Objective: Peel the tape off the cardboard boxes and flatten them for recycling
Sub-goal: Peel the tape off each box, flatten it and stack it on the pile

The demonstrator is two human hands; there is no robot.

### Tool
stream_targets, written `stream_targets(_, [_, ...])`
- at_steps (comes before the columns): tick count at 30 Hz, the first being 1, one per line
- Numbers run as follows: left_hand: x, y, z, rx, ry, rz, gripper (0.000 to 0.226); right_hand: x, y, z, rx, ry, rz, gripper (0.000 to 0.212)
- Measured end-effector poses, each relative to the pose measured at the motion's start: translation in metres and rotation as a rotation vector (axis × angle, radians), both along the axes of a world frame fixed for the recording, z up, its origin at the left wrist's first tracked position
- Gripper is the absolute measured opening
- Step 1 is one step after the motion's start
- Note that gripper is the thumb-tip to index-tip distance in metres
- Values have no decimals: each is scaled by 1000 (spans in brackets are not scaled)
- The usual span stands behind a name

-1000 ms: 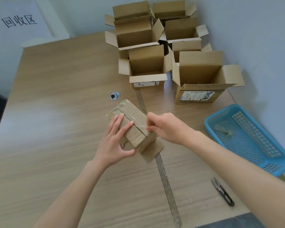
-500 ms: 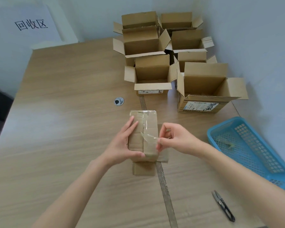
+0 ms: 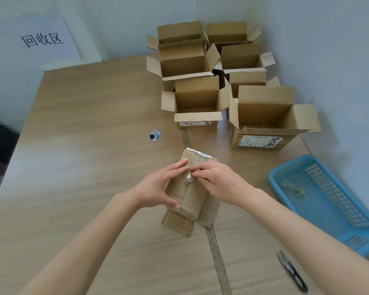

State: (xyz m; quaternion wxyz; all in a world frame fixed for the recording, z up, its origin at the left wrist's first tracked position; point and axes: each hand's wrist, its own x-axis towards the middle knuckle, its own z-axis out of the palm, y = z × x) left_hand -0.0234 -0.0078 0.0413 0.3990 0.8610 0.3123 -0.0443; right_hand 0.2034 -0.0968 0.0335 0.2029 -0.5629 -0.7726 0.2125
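Note:
A small cardboard box (image 3: pixel 192 201) stands on its open flaps at the middle of the wooden table (image 3: pixel 83 167), bottom side up and tilted away from me. My left hand (image 3: pixel 160 188) grips its left side, thumb at the near corner and fingers across the top. My right hand (image 3: pixel 217 182) pinches a crumpled strip of clear tape (image 3: pixel 189 177) on the box's centre seam. More clear tape wraps the far end (image 3: pixel 197 153). Several open cardboard boxes (image 3: pixel 262 116) stand at the back right.
A blue plastic basket (image 3: pixel 320 199) with tape scraps lies to the right. Small black snips (image 3: pixel 292 271) lie near the front edge at right. A round cable grommet (image 3: pixel 154 136) sits left of the boxes. A dark seam (image 3: pixel 216 252) runs down the table. A white sign stands at back left.
The box has turned and tipped farther from me. My right hand moved from the box's right side onto its top seam, and the loose tape strip is now bunched under its fingers.

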Motion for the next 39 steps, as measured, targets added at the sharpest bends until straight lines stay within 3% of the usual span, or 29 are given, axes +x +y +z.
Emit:
stream_targets(4, [1, -2, -1, -26, -5, 15, 117, 0, 7, 3, -126, -18, -9, 38])
stream_targets(9, [10, -24, -11, -168, -98, 237, 118, -18, 13, 0, 5, 56, -303, 17])
stream_targets(13, [19, -51, -25, 112, -117, 350, 109, -7, 13, 4, -17, 135, -347, 10])
stream_targets(17, [10, -40, -28, 61, -160, 248, 107, 37, 22, 17, 53, 7, -527, 13])
stream_targets(22, [7, -15, -15, 202, -12, 83, 101, 29, 13, 19, 173, -30, -424, 23])
stream_targets(24, [11, -14, -9, 222, 18, 73, 95, 21, 8, 12, 60, -14, -307, 22])
stream_targets(26, [22, -23, -6, 267, 35, 150, 90, 14, 5, 4, -54, -1, -272, 35])
stream_targets(28, [37, -40, -7, 354, 115, 224, 106, 10, 8, -1, -66, -9, -332, 46])
stream_targets(30, [48, -57, -16, 460, 173, 237, 116, 6, 12, 0, -38, -1, -407, 36])
stream_targets(32, [47, -66, -25, 499, 102, 283, 104, 6, 16, 3, -12, 18, -440, 14])
stream_targets(35, [28, -58, -30, 449, -28, 259, 94, 14, 14, 4, -59, 107, -528, 12])
stream_targets(39, [9, -33, -27, 420, -104, 84, 92, 23, 4, -3, -260, 448, -835, 17])
